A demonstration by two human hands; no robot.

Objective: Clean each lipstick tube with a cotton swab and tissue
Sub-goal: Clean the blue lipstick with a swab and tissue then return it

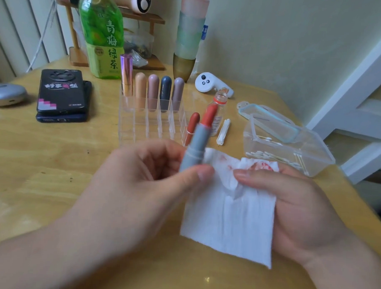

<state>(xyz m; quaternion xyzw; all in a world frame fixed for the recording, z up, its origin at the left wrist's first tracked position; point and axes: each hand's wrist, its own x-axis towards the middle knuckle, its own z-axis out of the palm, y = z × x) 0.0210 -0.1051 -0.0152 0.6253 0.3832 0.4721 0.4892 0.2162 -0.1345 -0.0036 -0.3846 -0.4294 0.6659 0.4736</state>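
Note:
My left hand (145, 181) grips a grey lipstick tube (194, 148) between thumb and fingers, tilted up to the right, its orange-red stick (209, 115) extended. My right hand (291, 204) holds a white tissue (230, 217) with red smears near its top, just right of the tube. A clear acrylic organizer (147, 123) behind holds several capped lipsticks (153, 89) in its back row and a red-brown one (192, 125) at its front right. A few used cotton swabs (223, 131) lie on the table. An open clear box of cotton swabs (293, 152) stands at the right.
A small open bottle (219, 106) stands behind the lipstick. Two stacked phones (62, 96), a grey case (7, 94), a green tea bottle (102, 33), a white controller (211, 83) and a wooden rack (114, 61) occupy the back of the wooden table (55, 161).

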